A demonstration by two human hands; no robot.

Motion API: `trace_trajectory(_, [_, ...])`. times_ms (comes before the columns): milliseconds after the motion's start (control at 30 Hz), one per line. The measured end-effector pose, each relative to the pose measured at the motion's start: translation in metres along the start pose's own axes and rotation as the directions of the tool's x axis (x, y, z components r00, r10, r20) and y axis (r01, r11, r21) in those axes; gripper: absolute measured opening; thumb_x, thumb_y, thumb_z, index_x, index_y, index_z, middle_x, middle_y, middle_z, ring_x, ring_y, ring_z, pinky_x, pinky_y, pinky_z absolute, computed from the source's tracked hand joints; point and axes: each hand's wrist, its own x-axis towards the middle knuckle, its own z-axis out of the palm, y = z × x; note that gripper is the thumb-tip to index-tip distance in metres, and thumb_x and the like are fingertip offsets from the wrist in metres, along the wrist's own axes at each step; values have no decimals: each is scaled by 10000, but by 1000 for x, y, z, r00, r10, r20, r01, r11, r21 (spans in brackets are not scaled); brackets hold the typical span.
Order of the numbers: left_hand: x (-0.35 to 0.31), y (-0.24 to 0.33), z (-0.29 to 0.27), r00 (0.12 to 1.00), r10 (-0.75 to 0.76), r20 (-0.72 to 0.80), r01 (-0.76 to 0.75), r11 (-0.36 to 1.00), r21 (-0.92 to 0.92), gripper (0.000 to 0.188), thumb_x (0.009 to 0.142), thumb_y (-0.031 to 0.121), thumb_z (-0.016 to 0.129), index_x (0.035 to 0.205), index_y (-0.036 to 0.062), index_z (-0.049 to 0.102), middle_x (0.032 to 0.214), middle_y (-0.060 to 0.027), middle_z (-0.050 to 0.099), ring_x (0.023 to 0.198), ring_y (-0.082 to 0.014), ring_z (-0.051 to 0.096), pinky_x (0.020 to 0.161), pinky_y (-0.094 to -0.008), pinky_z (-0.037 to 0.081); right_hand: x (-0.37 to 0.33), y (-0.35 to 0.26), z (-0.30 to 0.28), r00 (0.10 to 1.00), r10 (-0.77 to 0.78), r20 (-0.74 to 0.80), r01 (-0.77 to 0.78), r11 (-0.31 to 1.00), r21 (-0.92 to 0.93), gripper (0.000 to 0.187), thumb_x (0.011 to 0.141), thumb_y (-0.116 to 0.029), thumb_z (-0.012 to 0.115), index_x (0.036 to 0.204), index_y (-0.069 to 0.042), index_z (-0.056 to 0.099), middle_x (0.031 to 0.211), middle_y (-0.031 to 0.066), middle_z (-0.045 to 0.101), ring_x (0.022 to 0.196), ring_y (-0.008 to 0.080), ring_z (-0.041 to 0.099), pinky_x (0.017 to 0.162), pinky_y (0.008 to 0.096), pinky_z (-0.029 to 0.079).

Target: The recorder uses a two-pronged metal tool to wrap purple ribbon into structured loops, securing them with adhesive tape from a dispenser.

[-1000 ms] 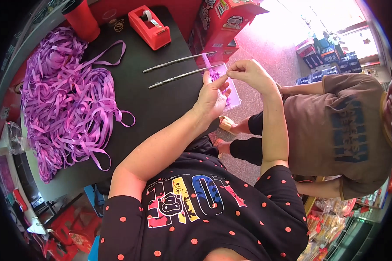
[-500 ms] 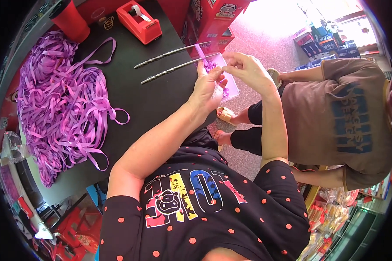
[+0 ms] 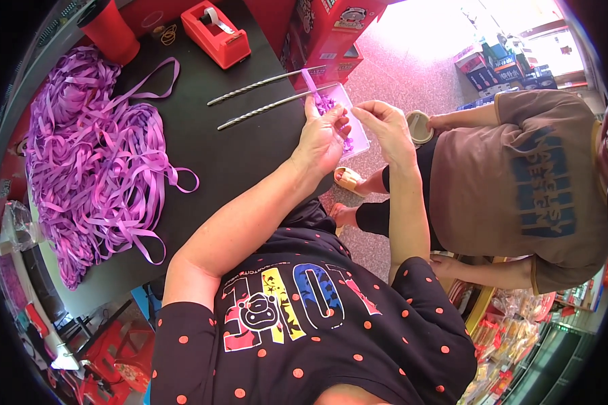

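Two twisted metal rods (image 3: pixel 263 113) stick out side by side over the dark tabletop, with a strip of purple ribbon (image 3: pixel 309 81) looped across their right ends. My left hand (image 3: pixel 323 138) is at the ribbon's lower end, index finger up against it and thumb pressed to the curled fingers. Just right of it, my right hand (image 3: pixel 390 131) pinches thumb and fingertips together; whatever may be between them is too small to make out. Behind my hands is a pale purple tray (image 3: pixel 360 138) holding small purple pieces (image 3: pixel 325 104), partly covered by my left hand.
A big heap of purple ribbon (image 3: pixel 101 169) covers the left of the table (image 3: pixel 209 169). A red tape dispenser (image 3: pixel 216 35), red cup (image 3: pixel 109 32) and rubber bands (image 3: pixel 169 34) lie at the far side. At right stands a person (image 3: pixel 500 169) holding a round container (image 3: pixel 420 127).
My right hand has moved slightly right and toward me, away from my left hand. My left hand stays by the ribbon. The other person's round container shows more fully.
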Motion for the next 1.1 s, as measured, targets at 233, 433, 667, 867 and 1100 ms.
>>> trace_trajectory(233, [-7, 2, 7, 996, -75, -39, 73, 997, -37, 829, 865, 73, 613, 1440, 345, 82, 1092, -69, 496, 971, -206, 505, 841, -407, 450, 47, -22, -12, 985, -151, 84, 158, 984, -78, 172, 868, -138, 631, 949, 12, 654, 889, 8, 628, 855, 74, 546, 779, 222, 422])
trace_trajectory(433, [-11, 4, 8, 998, -62, -27, 61, 997, -47, 693, 865, 99, 627, 1376, 323, 216, 1124, -41, 475, 1011, -199, 479, 863, -405, 416, 103, -26, 18, 853, 16, 522, 54, 992, -118, 233, 904, -217, 587, 981, 0, 625, 918, 17, 619, 928, 103, 544, 853, 250, 415])
trace_trajectory(667, [-11, 4, 8, 998, -56, -21, 55, 997, -62, 620, 870, 114, 626, 1338, 322, 278, 1140, -19, 468, 1031, -190, 469, 850, -398, 412, 118, -12, 27, 860, -22, 509, 210, 925, -315, 260, 861, -250, 630, 927, 1, 653, 822, 26, 636, 775, 77, 562, 710, 245, 462])
trace_trajectory(867, [-11, 4, 8, 997, -67, -30, 65, 996, -68, 579, 872, 117, 624, 1313, 309, 302, 1139, -16, 470, 1033, -191, 469, 843, -392, 414, 121, -11, 27, 869, -28, 494, 228, 909, -349, 279, 820, -265, 678, 888, 5, 656, 758, 16, 620, 717, 75, 546, 658, 250, 455])
trace_trajectory(1100, [-9, 8, 12, 998, -62, -14, 61, 996, -64, 651, 869, 104, 619, 1357, 322, 247, 1142, -25, 472, 1043, -191, 470, 849, -393, 410, 119, -19, 32, 914, 7, 405, 228, 818, -528, 222, 824, -219, 683, 879, -4, 664, 760, -9, 610, 711, 62, 519, 644, 239, 438])
